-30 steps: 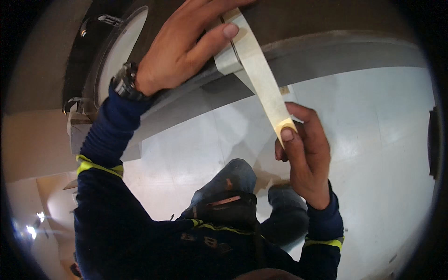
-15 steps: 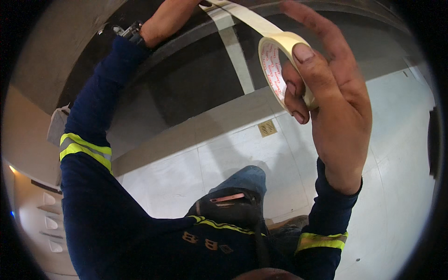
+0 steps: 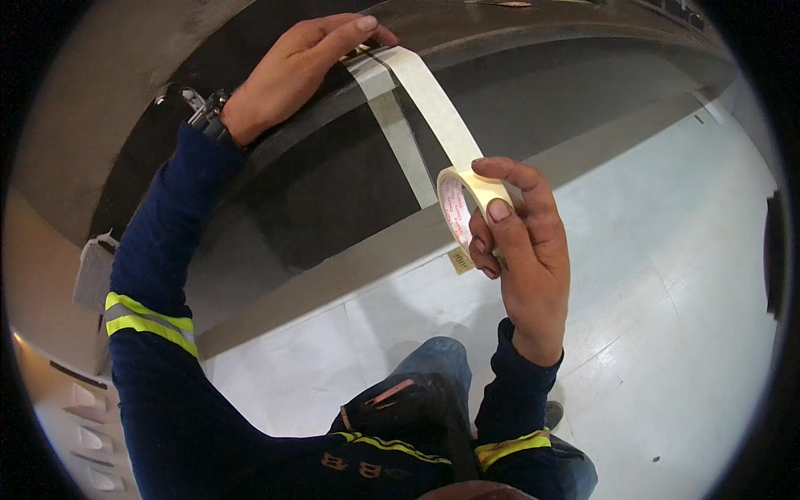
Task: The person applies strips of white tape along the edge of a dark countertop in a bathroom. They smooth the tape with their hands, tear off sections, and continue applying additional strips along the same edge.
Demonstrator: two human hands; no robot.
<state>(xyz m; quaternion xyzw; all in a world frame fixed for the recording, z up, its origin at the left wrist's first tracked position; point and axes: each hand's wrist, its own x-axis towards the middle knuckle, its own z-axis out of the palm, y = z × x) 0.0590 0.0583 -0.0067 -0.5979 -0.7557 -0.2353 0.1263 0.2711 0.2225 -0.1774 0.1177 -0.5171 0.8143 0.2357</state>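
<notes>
A roll of cream masking tape sits in my right hand, its thumb on the outside and other fingers through the core. From it a taut tape strip runs up to the edge of a dark curved counter. At that edge my left hand lies on the top, thumb and fingers stretched out by the strip's upper end. Its fingertips are partly hidden. Just left of the taut strip, another pale tape strip hangs down the counter's front face.
White floor tiles spread below the counter, with a small drain cover partly behind the roll. A pale object stands by my left sleeve. White wall fixtures are at the lower left.
My right hand has come down and slightly left with the roll, so the strip now slopes down along the counter's front. My left hand has moved a little and shows more fully.
</notes>
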